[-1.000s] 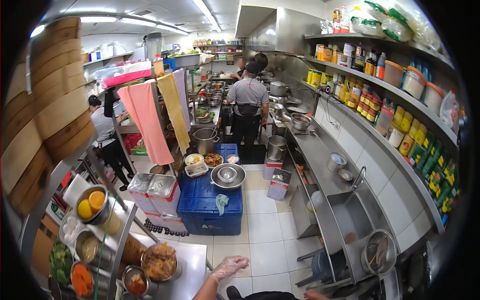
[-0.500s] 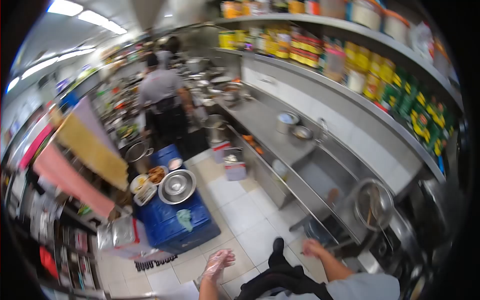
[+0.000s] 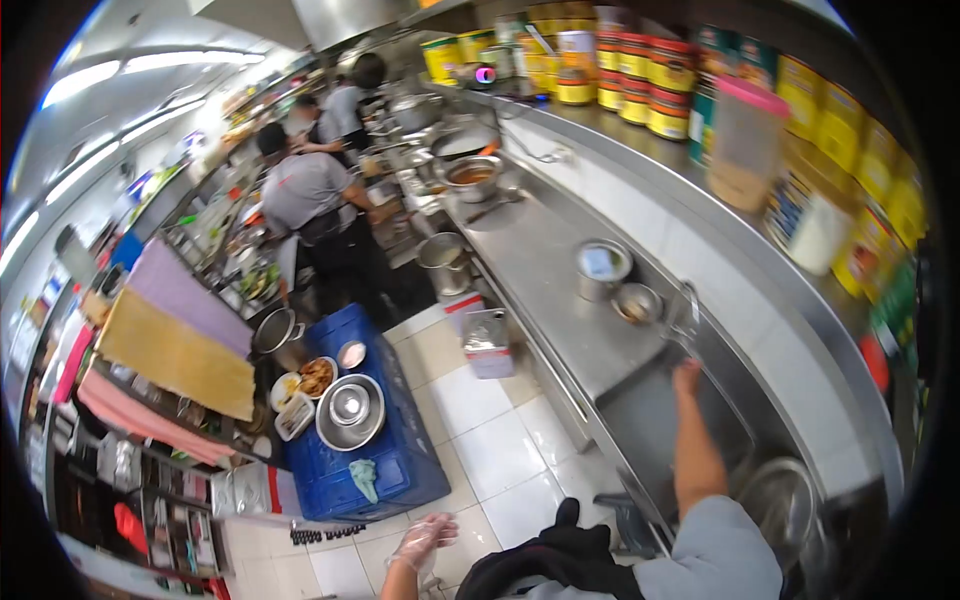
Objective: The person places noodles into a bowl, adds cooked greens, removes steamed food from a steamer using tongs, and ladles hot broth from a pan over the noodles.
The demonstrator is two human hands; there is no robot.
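Note:
My left hand [image 3: 426, 538], in a clear plastic glove, hangs over the tiled floor with fingers loosely apart and nothing in it. Over the steel sink [image 3: 660, 410], my bare right hand [image 3: 687, 375] reaches just below the faucet [image 3: 683, 312]. Its fingers are too small and blurred to show whether they touch anything. On the counter beside the faucet stand a metal pot [image 3: 602, 272] with a pale blue-white thing on top and a small metal bowl [image 3: 636, 303].
Left of me, a blue crate [image 3: 420, 470] carries nested steel bowls [image 3: 350, 425], food dishes and a green cloth [image 3: 363, 480]. Tins [image 3: 672, 75] line the right shelf. Co-workers [image 3: 310, 190] stand ahead. A large round metal pan [image 3: 778, 505] is near my right elbow.
My right arm has stretched forward from beside my body to over the sink by the faucet. My view has moved closer to the counter and shelf. The left hand stays low.

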